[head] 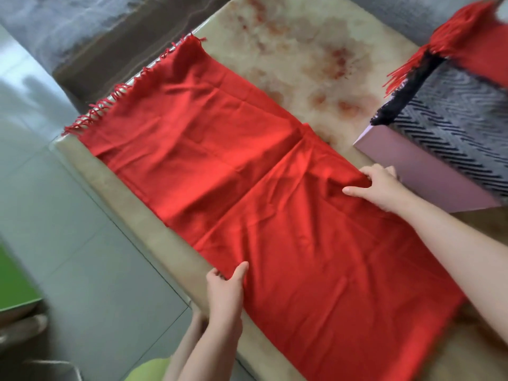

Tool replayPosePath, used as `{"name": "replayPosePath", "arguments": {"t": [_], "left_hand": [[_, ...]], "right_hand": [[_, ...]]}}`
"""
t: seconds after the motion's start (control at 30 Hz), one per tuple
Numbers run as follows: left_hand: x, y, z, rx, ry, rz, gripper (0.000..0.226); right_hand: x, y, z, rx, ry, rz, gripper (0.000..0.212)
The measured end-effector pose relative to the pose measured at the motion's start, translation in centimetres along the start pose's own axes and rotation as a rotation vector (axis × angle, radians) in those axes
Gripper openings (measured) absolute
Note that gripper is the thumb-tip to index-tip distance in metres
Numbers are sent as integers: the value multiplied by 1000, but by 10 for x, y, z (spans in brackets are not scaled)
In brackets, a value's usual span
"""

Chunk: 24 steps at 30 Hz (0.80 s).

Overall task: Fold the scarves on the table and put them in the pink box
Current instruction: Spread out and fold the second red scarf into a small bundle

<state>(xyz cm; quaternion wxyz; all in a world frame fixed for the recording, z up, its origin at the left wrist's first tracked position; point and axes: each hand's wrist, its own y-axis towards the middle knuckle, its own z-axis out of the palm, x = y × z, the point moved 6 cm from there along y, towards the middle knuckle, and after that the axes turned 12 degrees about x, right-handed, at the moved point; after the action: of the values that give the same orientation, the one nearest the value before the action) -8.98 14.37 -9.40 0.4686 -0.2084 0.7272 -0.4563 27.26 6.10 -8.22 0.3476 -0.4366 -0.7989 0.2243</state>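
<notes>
Red fringed fabric scarf (247, 166) pinched at both long edges: left hand (225, 287) with thumb on top, right hand (379, 185) gripping a bunched bit just beside the pink cardboard box (428, 174). Scarf lies flat, doubled over, fringe at the far end. Box holds a grey-black chevron scarf (453, 127), with a second red fringed scarf (467, 42) on top. Beige marbled surface (302, 50), reddish blotches. Grey tiled floor (82, 215) on the left.

3 scarves and 1 pink box (423, 171)
The spread red scarf (247, 166) lies flat and creased, pinched at opposite long edges by the left hand (225, 287) and right hand (379, 185), fringe far beyond both grips. The pink box, just beside the right grip, holds a grey-black zigzag scarf (456, 125) and a draped red scarf (472, 42).
</notes>
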Motion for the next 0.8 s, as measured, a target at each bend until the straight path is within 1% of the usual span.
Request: {"name": "replayPosePath", "arguments": {"t": [0.03, 0.1, 0.13, 0.17, 0.2, 0.27, 0.33, 0.43, 0.53, 0.6, 0.67, 0.73, 0.8], "left_hand": [[9, -5, 6, 28, 34, -16, 45], [30, -15, 15, 43, 83, -17, 47], [37, -19, 18, 38, 108, 14, 44], [42, -24, 19, 24, 115, 55, 34], [48, -29, 20, 17, 91, 98, 28], [61, -37, 24, 31, 31, 118, 22], [77, -45, 30, 64, -21, 132, 13], [98, -54, 40, 85, -135, 102, 17], [105, -56, 48, 138, -207, 119, 6], [107, -57, 51, 144, -266, 125, 2], [108, -61, 54, 166, -290, 127, 8], [109, -66, 58, 188, -250, 154, 10], [113, -69, 58, 139, -225, 163, 7]], "right_hand": [[-2, -5, -2, -27, -5, -22, 52], [-14, -16, -1, -51, 17, -37, 56], [-23, -21, 1, -53, 6, -35, 58], [-31, -25, 5, -51, -21, -33, 59], [-41, -29, 6, -58, -48, -31, 58], [-57, -37, 5, -77, -83, -8, 53], [-70, -44, 2, -86, -51, 7, 48], [-82, -50, 0, -101, 10, 2, 44], [-85, -47, 5, -69, -4, 24, 43], [-81, -46, 7, -38, -21, -8, 39], [-77, -50, 5, -34, 111, -76, 31], [-77, -59, 0, -23, 259, -90, 26], [-84, -63, -2, 28, 379, -56, 29]]}}
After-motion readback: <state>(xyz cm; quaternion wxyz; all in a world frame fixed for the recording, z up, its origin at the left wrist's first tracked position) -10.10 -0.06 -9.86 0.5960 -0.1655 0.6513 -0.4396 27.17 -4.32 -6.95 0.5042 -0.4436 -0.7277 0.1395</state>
